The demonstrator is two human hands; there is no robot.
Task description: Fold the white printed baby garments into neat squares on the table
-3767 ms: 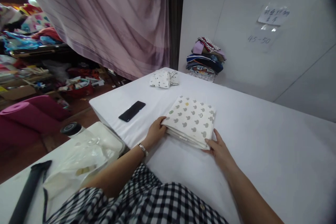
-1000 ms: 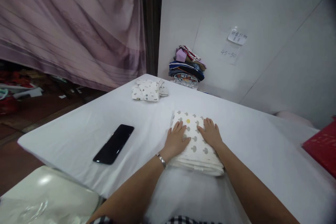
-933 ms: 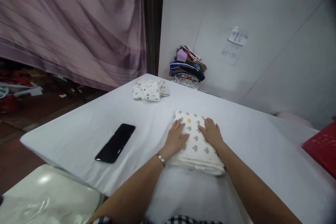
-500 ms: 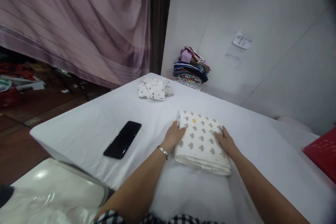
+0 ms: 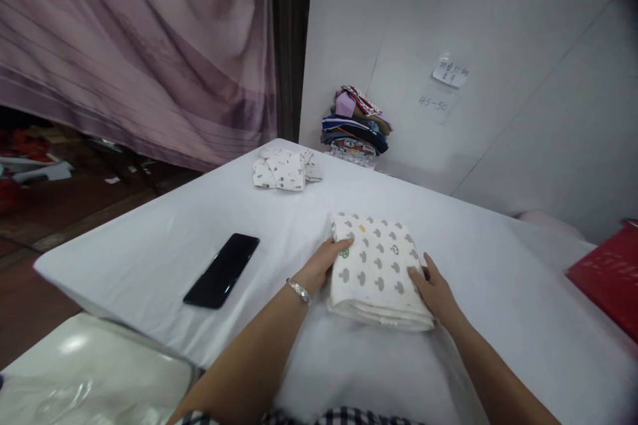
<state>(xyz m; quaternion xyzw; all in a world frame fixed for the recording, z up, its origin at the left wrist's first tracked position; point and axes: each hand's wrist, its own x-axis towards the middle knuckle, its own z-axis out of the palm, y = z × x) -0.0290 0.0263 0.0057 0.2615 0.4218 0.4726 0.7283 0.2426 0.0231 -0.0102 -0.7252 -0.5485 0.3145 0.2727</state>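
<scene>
A folded white cloth [image 5: 376, 269] with grey mushroom prints, and a few green and yellow ones, lies on the white-covered table in front of me. My left hand [image 5: 326, 260] grips its left edge, thumb on top and the other fingers mostly hidden at the side. At the right edge, my right hand [image 5: 434, 287] has its thumb on the cloth, with one finger stretched along outside the edge and the rest hidden. Several layers show along the near fold. Left of my hands rests a black smartphone [image 5: 222, 271].
Another white printed cloth [image 5: 282, 170], loosely folded, sits near the table's far corner. Behind the table rises a stack of folded fabrics [image 5: 355, 125] against the wall. A red object [image 5: 605, 275] is at the right edge, and a glossy pale surface [image 5: 94, 365] at lower left.
The view has shifted slightly. My left thumb has moved further over the cloth's left edge. My right hand has slid a little nearer along the right edge.
</scene>
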